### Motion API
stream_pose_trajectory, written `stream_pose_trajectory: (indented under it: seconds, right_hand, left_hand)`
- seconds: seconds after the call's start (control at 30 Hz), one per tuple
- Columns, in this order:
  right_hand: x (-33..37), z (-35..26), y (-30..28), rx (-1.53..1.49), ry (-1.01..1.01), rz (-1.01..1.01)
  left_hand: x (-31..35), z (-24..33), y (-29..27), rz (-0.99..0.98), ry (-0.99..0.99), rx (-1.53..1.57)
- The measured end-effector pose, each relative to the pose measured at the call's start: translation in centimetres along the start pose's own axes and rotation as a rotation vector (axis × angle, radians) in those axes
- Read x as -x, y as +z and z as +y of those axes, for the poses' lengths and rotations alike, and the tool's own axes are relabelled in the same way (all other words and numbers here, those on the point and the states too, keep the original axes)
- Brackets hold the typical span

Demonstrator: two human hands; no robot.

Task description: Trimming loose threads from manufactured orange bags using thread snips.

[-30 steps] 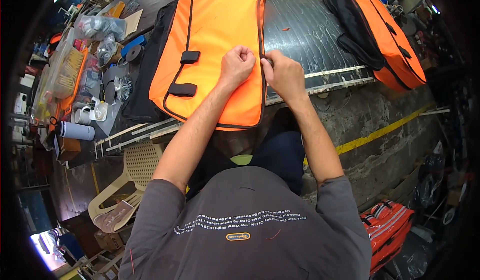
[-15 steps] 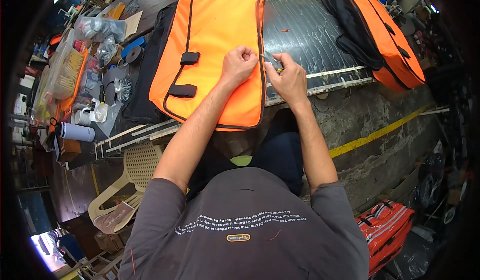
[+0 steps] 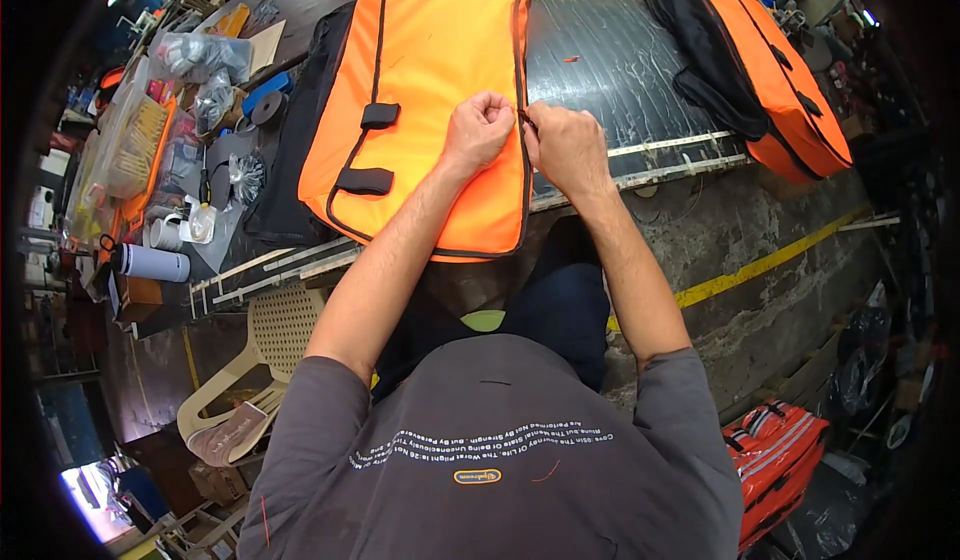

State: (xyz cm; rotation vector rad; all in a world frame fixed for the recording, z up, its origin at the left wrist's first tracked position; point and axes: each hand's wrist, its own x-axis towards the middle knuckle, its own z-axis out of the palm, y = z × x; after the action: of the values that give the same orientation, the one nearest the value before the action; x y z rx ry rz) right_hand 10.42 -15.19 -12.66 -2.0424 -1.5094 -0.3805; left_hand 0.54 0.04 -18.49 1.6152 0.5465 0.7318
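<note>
An orange fabric bag [image 3: 440, 50] with black piping lies on the table in front of me. Two black straps [image 3: 365, 181] are on its left part. On its right edge, my left hand [image 3: 478, 132] rests with thumb and fingers pinched; what they hold is too small to make out. My right hand [image 3: 568, 148] is closed at the same edge, back of the hand up, its fingertips against the black piping beside the left fingertips. The small metal thread snips it held a moment earlier are now hidden by the hand.
Another orange and black bag [image 3: 775, 75] stands at the table's right end. Left are a clear plastic box [image 3: 130, 150], a tape roll [image 3: 268, 110], a white tumbler [image 3: 152, 264] and plastic bags. A beige chair [image 3: 280, 320] stands lower left, red packed goods [image 3: 775, 470] lower right.
My right hand has turned over and moved slightly left to the bag's edge, hiding the snips' blades. My left hand stays pinched in the same place.
</note>
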Motion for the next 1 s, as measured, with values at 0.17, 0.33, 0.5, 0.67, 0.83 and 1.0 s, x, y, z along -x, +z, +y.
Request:
stream_pose_trajectory:
  seconds: [0.17, 0.33, 0.5, 0.67, 0.83, 1.0]
  right_hand:
    - [0.2, 0.2, 0.0, 0.015, -0.013, 0.008]
    - [1.0, 0.6, -0.3, -0.013, 0.159, 0.074]
    - [0.9, 0.9, -0.6, 0.007, 0.142, 0.090]
    - [0.6, 0.6, -1.0, 0.016, 0.139, 0.093]
    - [-0.3, 0.4, -0.8, -0.106, 0.119, 0.069]
    - [-0.9, 0.7, -0.4, -0.109, 0.126, 0.023]
  left_hand:
    - [-0.6, -0.5, -0.6, 0.041, 0.017, -0.054]
    - [-0.4, 1.1, 0.0, 0.135, 0.186, -0.319]
    - [-1.0, 2.8, 0.3, 0.110, 0.342, -0.650]
    - [-1.3, 2.5, 0.2, 0.057, 0.205, -0.593]
    - [-1.9, -0.2, -0.7, -0.001, 0.011, -0.043]
    - [-1.7, -0.5, -0.2, -0.018, 0.007, 0.048]
